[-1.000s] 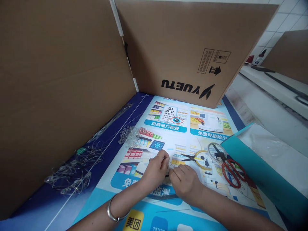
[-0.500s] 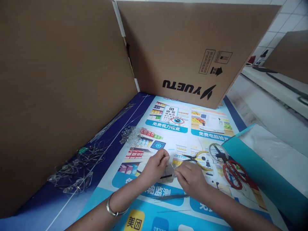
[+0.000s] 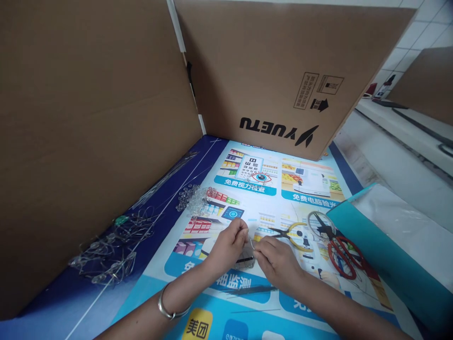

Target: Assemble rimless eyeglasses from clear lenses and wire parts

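Observation:
My left hand (image 3: pixel 228 245) and my right hand (image 3: pixel 278 262) meet over a printed blue poster (image 3: pixel 247 302) on the table. Both pinch a thin silver wire (image 3: pixel 250 243) that curves between the fingertips; something small and clear seems to sit on it, too small to name. A silver bangle (image 3: pixel 166 304) circles my left wrist. A heap of clear beads (image 3: pixel 193 198) lies just beyond my left hand. Yellow-handled pliers (image 3: pixel 288 232) lie just beyond my right hand.
Red-handled scissors (image 3: pixel 341 255) lie right of the pliers beside a teal folder (image 3: pixel 385 264). A tangle of bent wire pieces with beads (image 3: pixel 109 250) and straight wires (image 3: pixel 163 182) lie at the left. Cardboard walls (image 3: pixel 88 123) and a YUETU box (image 3: pixel 279 75) close off the left and back.
My right hand drew slightly away from the left, then came back close; the wire now curves up between the fingertips. Everything else lies as before.

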